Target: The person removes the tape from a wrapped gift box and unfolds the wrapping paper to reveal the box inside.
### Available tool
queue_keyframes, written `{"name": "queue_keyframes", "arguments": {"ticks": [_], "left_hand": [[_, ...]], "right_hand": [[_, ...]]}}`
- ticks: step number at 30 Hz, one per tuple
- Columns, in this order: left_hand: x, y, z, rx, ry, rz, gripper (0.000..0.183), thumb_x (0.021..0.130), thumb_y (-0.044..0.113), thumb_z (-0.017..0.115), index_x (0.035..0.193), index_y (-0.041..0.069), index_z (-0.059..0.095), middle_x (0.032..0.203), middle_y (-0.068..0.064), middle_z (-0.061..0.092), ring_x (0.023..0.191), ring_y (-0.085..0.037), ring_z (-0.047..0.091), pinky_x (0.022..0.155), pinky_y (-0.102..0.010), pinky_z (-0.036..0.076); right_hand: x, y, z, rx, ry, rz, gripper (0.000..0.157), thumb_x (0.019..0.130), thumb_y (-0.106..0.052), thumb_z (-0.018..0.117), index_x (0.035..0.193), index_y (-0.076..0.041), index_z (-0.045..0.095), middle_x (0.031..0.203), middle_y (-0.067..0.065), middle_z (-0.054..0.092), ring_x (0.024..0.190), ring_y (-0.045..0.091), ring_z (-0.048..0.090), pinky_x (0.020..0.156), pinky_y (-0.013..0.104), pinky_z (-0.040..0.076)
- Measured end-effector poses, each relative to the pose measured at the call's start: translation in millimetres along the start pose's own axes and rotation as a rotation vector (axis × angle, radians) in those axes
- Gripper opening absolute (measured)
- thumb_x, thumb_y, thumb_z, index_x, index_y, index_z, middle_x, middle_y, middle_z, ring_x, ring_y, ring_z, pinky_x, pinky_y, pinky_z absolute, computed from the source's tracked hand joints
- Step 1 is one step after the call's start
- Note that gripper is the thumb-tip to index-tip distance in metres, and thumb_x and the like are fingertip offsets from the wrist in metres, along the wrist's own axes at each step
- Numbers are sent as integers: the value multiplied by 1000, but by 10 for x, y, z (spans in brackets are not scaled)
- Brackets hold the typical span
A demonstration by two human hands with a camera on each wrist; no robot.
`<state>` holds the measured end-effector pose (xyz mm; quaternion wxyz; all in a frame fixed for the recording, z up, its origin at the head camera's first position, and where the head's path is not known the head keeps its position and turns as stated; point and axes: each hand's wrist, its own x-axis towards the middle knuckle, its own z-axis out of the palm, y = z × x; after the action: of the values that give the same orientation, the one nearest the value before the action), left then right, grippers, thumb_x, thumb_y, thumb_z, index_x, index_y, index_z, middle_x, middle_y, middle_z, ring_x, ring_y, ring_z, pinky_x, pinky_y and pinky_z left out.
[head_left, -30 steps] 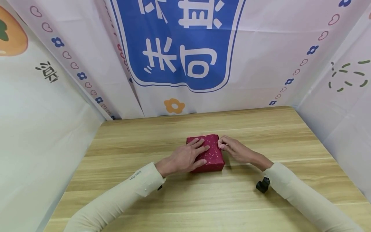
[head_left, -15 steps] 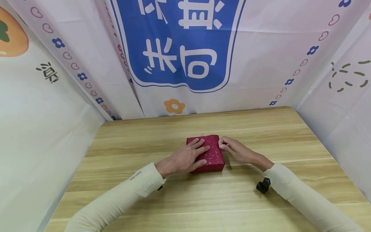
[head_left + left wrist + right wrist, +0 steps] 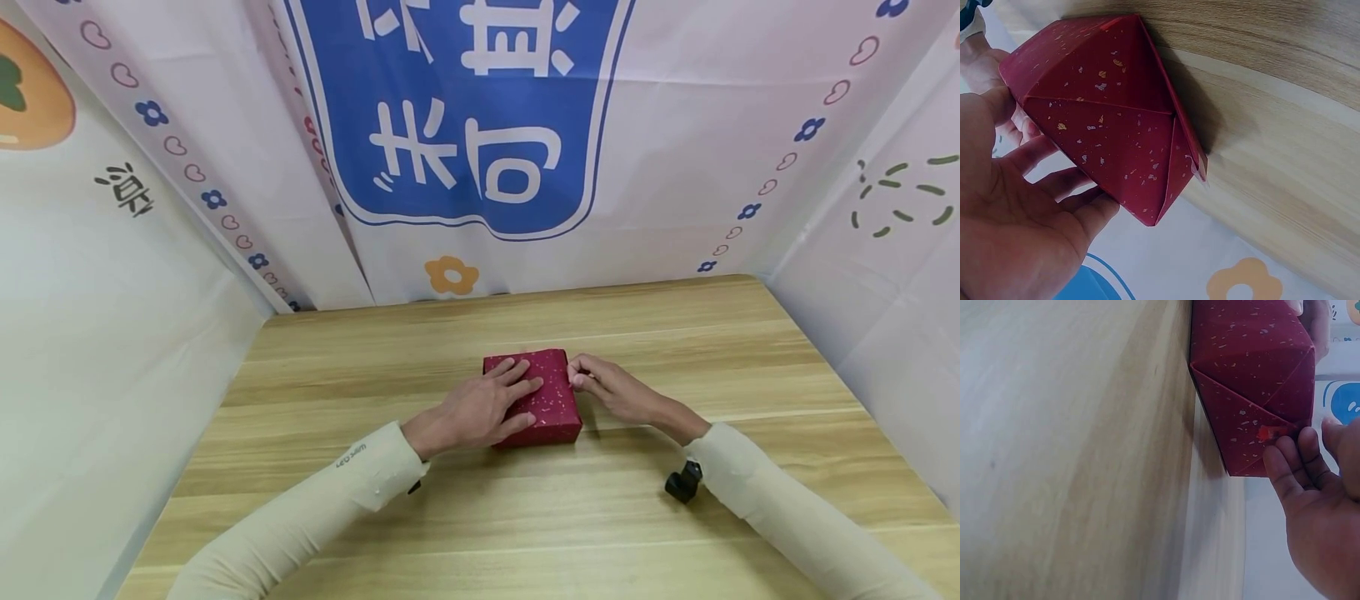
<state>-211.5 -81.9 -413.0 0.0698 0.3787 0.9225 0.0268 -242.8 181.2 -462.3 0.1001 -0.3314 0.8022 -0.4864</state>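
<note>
A dark red gift-wrapped box (image 3: 553,400) with gold and silver flecks sits on the table. My left hand (image 3: 483,407) rests on its top, fingers spread. In the left wrist view, the box's folded end (image 3: 1104,125) shows, with a bit of clear tape (image 3: 1200,169) at one corner. My right hand (image 3: 611,387) touches the box's right end. In the right wrist view, the right fingertips (image 3: 1272,453) press against the folded end flap, next to a shiny bright red patch (image 3: 1270,433), which looks like tape. The right thumb stands apart from the other fingers.
The wooden table (image 3: 465,508) extends around the box. White printed cloth (image 3: 690,150) walls off its back, left and right sides. A small black device (image 3: 682,482) hangs at the right cuff.
My right hand has shifted very slightly to the right along the box's end. The left hand and the box look almost unchanged.
</note>
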Motion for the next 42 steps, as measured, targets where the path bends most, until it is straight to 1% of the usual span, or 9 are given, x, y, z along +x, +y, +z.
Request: {"name": "queue_keyframes", "arguments": {"ticks": [3,9,16,19,23,26,29,36,42], "left_hand": [[0,2,5,-4,1,-1,60,101,49,46,152,17,40,159,-17,31,147,-35,31,118,-41,32],[1,7,12,-9,-11,-11,60,102,50,44,152,18,39,160,-16,29,148,-34,29,119,-41,32],[3,13,-7,-10,-2,-5,60,101,49,46,152,17,40,159,-16,30,148,-35,29,119,-41,31],[0,18,-9,-13,-2,-5,60,101,49,47,152,17,40,159,-16,30,148,-35,29,118,-42,32],[0,17,-8,-16,-6,-10,60,101,49,47,152,18,40,159,-16,30,148,-35,29,118,-42,33],[2,13,-8,-15,-11,-14,60,101,49,47,152,18,40,160,-16,29,148,-35,28,118,-42,32],[2,9,-9,-11,-12,-13,60,101,49,47,152,18,40,160,-16,28,148,-35,28,118,-42,32],[-3,2,4,-25,-6,-10,60,101,49,47,151,17,41,159,-17,29,148,-34,28,119,-41,31],[-2,-1,11,-27,0,-8,60,101,49,47,151,17,41,159,-17,30,148,-34,29,119,-41,31]], "right_hand": [[-10,-4,0,9,1,6,15,104,-13,41,102,-3,52,98,5,55,99,11,57,89,23,52],[-19,6,2,20,-7,30,15,104,-13,41,104,-3,53,102,10,57,104,4,56,93,22,52],[-26,-5,-11,43,-8,46,16,105,-13,39,105,-3,52,103,11,58,104,6,58,94,27,53],[-28,-5,-11,44,-7,41,16,105,-12,40,104,-3,52,101,9,57,103,10,59,93,31,54],[-29,9,-9,44,-1,28,16,105,-12,40,103,-3,52,97,7,55,97,20,56,90,37,54],[-30,19,-12,41,1,22,16,105,-12,39,102,-2,52,95,8,54,94,23,54,88,37,53],[-33,25,-18,40,-1,22,17,106,-12,39,102,-2,52,95,11,53,93,23,53,86,36,52],[-43,25,-23,56,-12,24,18,106,-12,38,102,-1,52,96,18,54,94,31,53,88,38,52],[-56,58,-17,63,-16,18,19,106,-12,37,100,0,50,97,18,52,93,32,51,87,35,52]]}}
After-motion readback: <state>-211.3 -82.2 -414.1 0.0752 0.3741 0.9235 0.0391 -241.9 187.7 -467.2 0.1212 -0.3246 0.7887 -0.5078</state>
